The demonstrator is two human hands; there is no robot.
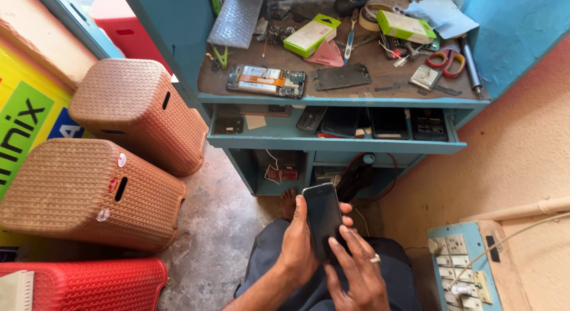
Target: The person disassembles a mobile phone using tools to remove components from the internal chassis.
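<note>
The left hand (298, 244) wraps the black smartphone (323, 219) from nine o'clock, its long axis running twelve to six; the right hand (355, 274), fingers spread, touches its screen from five o'clock.

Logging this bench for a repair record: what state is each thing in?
Black phone: screen dark, held in left hand, right hand fingertips on it.
Opened phone: back off, insides showing, flat on bench.
Drawer: pulled open, phones inside.
Scissors: closed.
Green box: shut.
</note>
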